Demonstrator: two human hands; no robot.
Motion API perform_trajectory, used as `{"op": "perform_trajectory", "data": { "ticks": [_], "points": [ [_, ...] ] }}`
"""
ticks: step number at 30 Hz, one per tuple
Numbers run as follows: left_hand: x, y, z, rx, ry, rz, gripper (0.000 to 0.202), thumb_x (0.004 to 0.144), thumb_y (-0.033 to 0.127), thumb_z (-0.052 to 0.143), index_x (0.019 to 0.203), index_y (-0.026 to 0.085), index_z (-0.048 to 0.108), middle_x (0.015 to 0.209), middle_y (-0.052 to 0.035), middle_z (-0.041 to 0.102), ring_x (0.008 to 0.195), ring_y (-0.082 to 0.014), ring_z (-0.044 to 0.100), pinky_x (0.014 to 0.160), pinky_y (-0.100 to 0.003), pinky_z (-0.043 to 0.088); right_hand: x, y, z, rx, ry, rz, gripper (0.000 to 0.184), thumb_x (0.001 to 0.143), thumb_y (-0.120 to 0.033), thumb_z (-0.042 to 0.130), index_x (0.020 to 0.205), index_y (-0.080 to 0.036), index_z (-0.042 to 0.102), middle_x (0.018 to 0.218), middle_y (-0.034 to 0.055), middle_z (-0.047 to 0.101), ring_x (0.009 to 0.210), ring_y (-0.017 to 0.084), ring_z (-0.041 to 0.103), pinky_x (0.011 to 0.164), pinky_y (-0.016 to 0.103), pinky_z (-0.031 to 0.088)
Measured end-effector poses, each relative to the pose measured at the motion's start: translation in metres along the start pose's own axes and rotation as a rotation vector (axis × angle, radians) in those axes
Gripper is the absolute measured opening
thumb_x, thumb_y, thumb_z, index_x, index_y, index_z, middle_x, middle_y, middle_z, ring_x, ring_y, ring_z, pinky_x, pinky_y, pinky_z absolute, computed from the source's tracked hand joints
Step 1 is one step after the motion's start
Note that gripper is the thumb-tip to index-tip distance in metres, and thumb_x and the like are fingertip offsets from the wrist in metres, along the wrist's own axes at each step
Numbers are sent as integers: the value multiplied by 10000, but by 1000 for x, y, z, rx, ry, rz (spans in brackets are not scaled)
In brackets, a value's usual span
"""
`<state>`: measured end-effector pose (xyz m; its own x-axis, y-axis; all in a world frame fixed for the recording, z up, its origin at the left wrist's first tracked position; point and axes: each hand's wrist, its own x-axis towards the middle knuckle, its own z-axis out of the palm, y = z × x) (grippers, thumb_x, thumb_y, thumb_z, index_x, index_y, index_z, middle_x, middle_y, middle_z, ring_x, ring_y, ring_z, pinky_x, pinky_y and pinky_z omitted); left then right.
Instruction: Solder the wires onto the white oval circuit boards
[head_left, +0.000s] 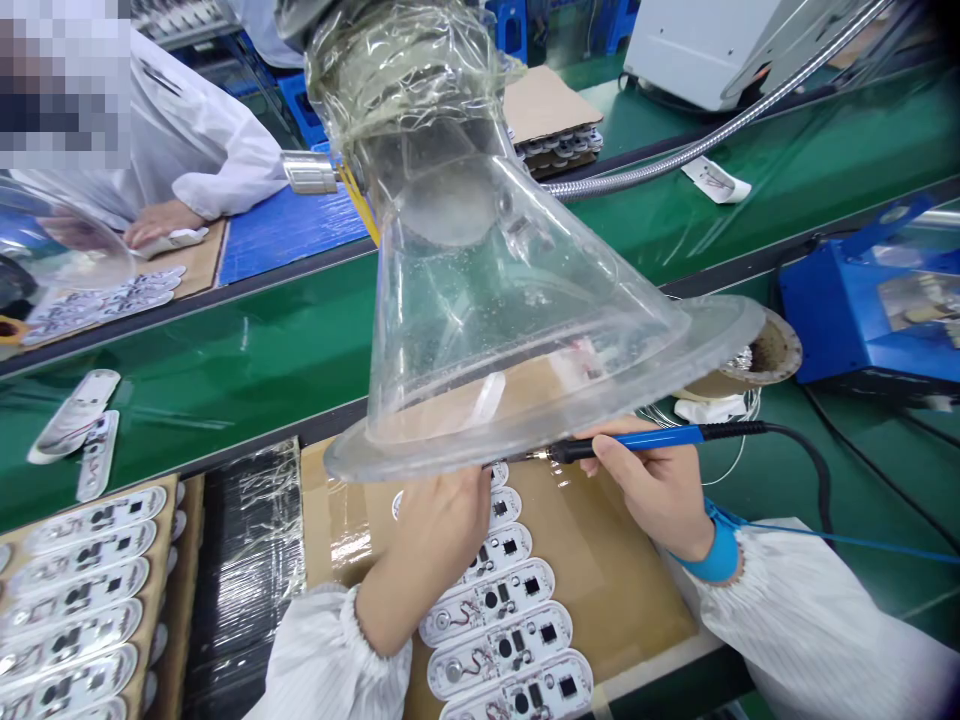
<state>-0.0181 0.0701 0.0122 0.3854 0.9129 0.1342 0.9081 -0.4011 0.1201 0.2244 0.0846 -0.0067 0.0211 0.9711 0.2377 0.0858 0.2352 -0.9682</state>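
My right hand (660, 495) is closed around a soldering iron (652, 438) with a blue handle, its tip pointing left. Just left of the tip, my left hand (448, 520) rests over a column of white oval circuit boards (504, 635). Its fingers look curled together, but their ends are hidden by the rim of a clear fume hood (525, 290), so what they hold does not show. The boards carry black chips and wires and lie in a row on a brown cardboard sheet (630, 600). A blue wrist strap (709, 550) circles my right wrist.
Cardboard with more boards (82, 590) lies at left, beside a black plastic-wrapped strip (247, 570). Loose white pieces (75, 415) sit on the green conveyor (247, 350). A blue soldering station (877, 310) stands right, near a round reel (780, 345). A co-worker's hand (165, 222) is across.
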Motion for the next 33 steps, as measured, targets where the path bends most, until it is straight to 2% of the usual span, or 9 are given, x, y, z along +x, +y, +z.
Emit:
{"op": "perform_trajectory", "data": {
  "ticks": [5, 10, 14, 18, 22, 26, 33],
  "points": [
    [0, 3, 1, 48, 58, 16, 168, 1036, 133, 497, 939, 182, 625, 1462, -229, 605, 1119, -334, 672, 787, -436, 529, 0, 0, 1, -18, -12, 9, 136, 977, -216, 695, 942, -228, 825, 715, 10, 735, 590, 165, 698, 524, 267, 542],
    [0, 5, 3, 26, 62, 10, 183, 1034, 119, 491, 929, 174, 631, 1448, -245, 610, 1172, -375, 668, 771, -436, 508, 1, 0, 0, -21, -7, 10, 137, 970, -206, 695, 935, -233, 825, 722, 6, 737, 580, 160, 696, 512, 260, 530],
    [1, 4, 3, 21, 47, 8, 193, 1035, 130, 481, 923, 169, 634, 1457, -254, 599, 1085, -362, 693, 747, -450, 524, 2, -1, -1, -12, 25, -1, 143, 969, -201, 690, 921, -230, 821, 735, 11, 746, 582, 164, 706, 528, 269, 557],
    [-1, -2, 2, -101, 21, -31, 149, 1050, 159, 516, 969, 178, 641, 1462, -219, 595, 1185, -348, 682, 868, -479, 582, 2, 1, -2, 20, 57, -3, 140, 984, -244, 688, 926, -225, 814, 732, 21, 746, 598, 176, 697, 545, 294, 557],
    [-6, -7, -1, -281, 9, -105, 80, 1056, 225, 577, 1080, 219, 654, 1417, -157, 620, 1316, -330, 640, 1022, -516, 580, 2, 2, -4, 58, 77, 23, 157, 1003, -291, 689, 928, -223, 810, 758, 37, 756, 612, 188, 699, 551, 315, 549],
    [-10, -10, -5, -436, 40, -197, 90, 1060, 268, 592, 1119, 250, 658, 1402, -132, 631, 1363, -318, 613, 1050, -522, 581, 2, 2, -6, 100, 77, 28, 158, 1013, -277, 686, 950, -238, 826, 782, 34, 770, 607, 184, 705, 551, 314, 546],
    [-14, -6, -3, -536, 166, -249, 101, 1045, 215, 600, 984, 249, 673, 1331, -105, 660, 1291, -285, 643, 1066, -501, 572, 1, 4, -7, 146, 78, 40, 154, 1013, -268, 691, 968, -247, 838, 795, 31, 769, 602, 185, 705, 559, 323, 549]
  ]
}}
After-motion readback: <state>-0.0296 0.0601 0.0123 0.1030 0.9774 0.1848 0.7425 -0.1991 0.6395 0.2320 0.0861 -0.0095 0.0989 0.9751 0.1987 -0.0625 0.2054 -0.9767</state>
